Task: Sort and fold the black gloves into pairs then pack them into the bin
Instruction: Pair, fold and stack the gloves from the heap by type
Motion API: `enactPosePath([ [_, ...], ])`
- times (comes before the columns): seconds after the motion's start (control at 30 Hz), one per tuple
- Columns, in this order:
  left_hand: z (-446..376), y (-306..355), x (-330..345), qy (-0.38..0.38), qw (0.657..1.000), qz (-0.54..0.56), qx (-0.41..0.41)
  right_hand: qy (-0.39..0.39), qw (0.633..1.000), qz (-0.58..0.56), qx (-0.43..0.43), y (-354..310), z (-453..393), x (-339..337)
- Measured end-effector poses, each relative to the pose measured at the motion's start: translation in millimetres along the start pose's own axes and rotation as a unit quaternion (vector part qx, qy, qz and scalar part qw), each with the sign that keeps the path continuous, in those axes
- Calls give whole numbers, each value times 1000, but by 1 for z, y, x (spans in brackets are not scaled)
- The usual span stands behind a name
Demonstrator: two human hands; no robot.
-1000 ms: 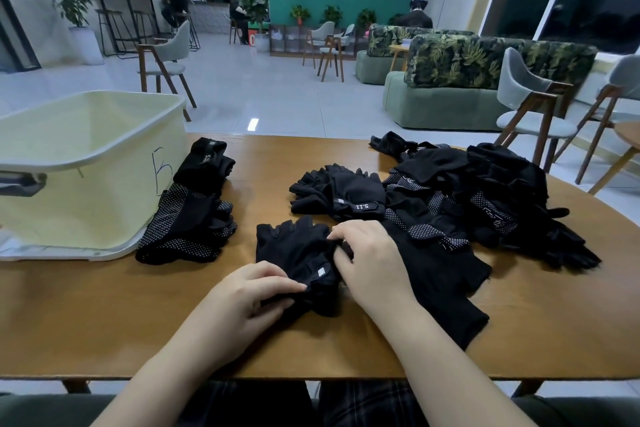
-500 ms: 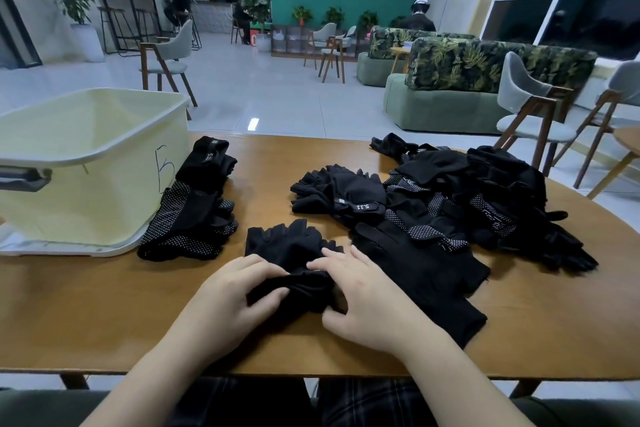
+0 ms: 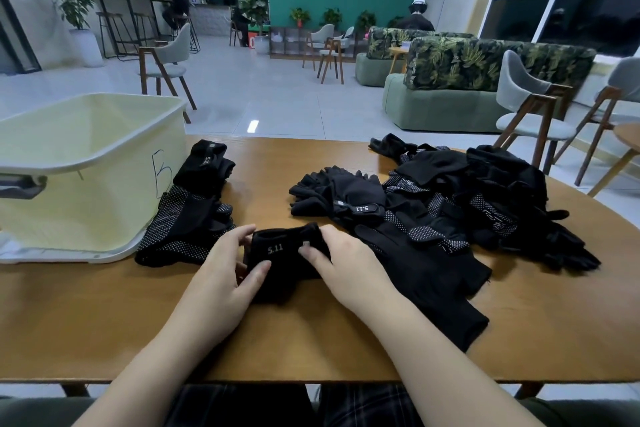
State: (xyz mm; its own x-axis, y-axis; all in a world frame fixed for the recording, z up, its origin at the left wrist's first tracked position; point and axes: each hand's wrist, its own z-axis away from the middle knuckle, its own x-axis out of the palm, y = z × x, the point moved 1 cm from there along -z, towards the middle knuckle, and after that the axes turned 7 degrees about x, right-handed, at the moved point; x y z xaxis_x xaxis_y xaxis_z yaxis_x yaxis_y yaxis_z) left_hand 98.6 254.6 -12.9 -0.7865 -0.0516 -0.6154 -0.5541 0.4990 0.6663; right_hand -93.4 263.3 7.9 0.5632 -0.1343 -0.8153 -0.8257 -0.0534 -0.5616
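Black knit, folded into a thick bundle marked "5.11", the glove pair [image 3: 284,260] lies on the wooden table [image 3: 86,315], pinched between left hand [image 3: 225,274] and right hand [image 3: 343,263]. Dotted-palm folded gloves [image 3: 183,229] lie beside the pale yellow bin [image 3: 86,166]; a loose glove heap [image 3: 467,204] crowds the right.

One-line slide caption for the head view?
Both hands, left and right, grip a folded black glove bundle beside the bin.
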Motion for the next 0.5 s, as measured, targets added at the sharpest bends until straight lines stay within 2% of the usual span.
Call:
enactPosePath([
  [0.13, -1, -1, 6, 64, 997, -35, -14, 31, 998, -1, 56, -6, -11, 5],
  [0.23, -1, -3, 6, 59, 995, -75, 28, 51, 996, 39, 57, -9, -16, 7],
  [0.3, -1, -6, 6, 31, 993, -101, 48, 87, 993, 82, -8, -11, -17, 9],
  [0.4, -4, -10, 8, -14, 987, -140, 76, 125, 973, 105, -160, -9, -20, 11],
  [0.43, -6, -11, 8, -22, 985, -150, 83, 102, 970, 110, -190, -9, -21, 10],
  [0.5, -9, -12, 9, -26, 981, -166, 94, 28, 977, 114, -180, -9, -20, 6],
])
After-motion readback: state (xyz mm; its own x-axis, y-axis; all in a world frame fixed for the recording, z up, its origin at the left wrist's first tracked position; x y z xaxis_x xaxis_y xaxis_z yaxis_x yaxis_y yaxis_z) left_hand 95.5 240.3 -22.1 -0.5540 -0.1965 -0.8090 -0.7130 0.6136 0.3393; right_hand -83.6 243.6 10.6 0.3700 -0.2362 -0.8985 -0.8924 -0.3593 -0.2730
